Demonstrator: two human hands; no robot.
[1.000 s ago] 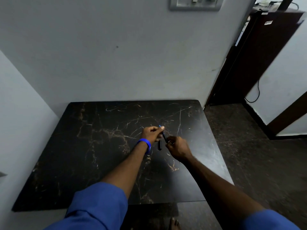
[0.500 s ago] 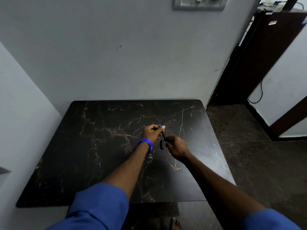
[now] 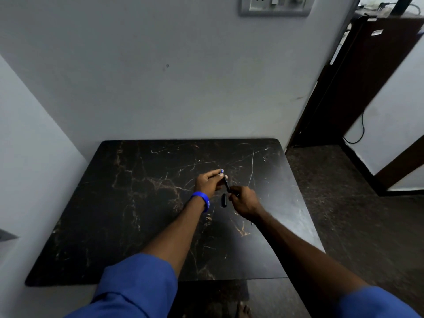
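A thin dark pen [image 3: 226, 185] with a blue end is held over the black marble-patterned table [image 3: 128, 203]. My left hand [image 3: 209, 182], with a blue wristband, pinches its upper part between thumb and fingers. My right hand [image 3: 243, 201] grips its lower end with curled fingers. A short dark cap-like piece [image 3: 224, 200] lies on the table just below and between my two hands.
The table stands in a corner, with a grey wall behind it and another on the left. A switch plate [image 3: 275, 5] is high on the back wall. To the right are dark floor, a brown cabinet [image 3: 367, 76] and a hanging cable [image 3: 360, 129]. A bare foot [image 3: 244, 311] shows below the table's front edge.
Both hands stay on the pen in nearly the same place. The view has shifted slightly.
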